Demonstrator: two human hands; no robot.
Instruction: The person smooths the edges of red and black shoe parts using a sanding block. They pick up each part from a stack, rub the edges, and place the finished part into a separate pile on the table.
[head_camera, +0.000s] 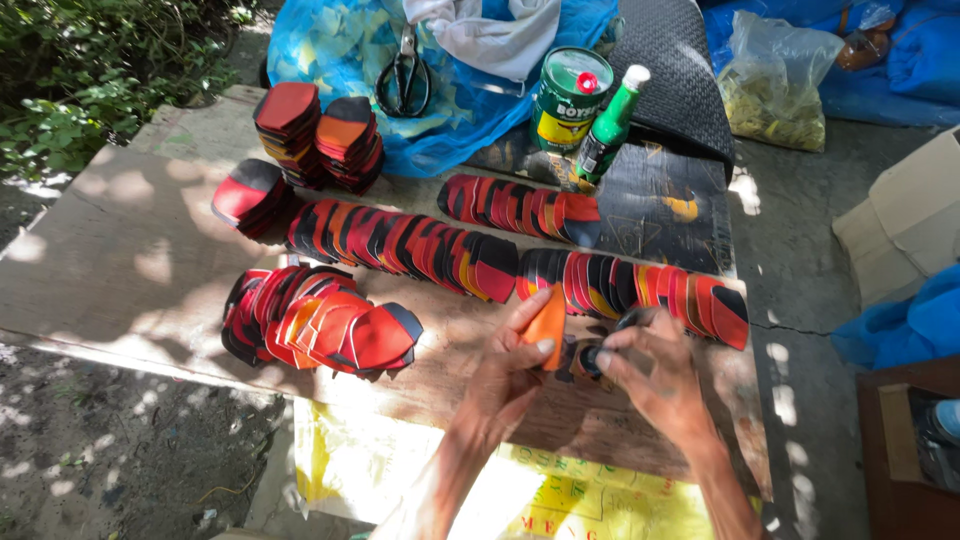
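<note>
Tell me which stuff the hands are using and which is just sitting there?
In use: left hand holds orange piece; right hand holds a small dark thing; rows of red-black pieces.
Lying about: scissors, tin can, green bottle, plastic bag.

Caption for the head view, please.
Left hand holds an orange piece; right hand beside it, above rows of red-black pieces.

The piece pinched in the left hand is plain orange. Rows of cut pieces at 12 o'clock mix red, orange and black. The tin at 1 o'clock is green with yellow, next to a green bottle with a white cap. The plastic sheet is blue.
</note>
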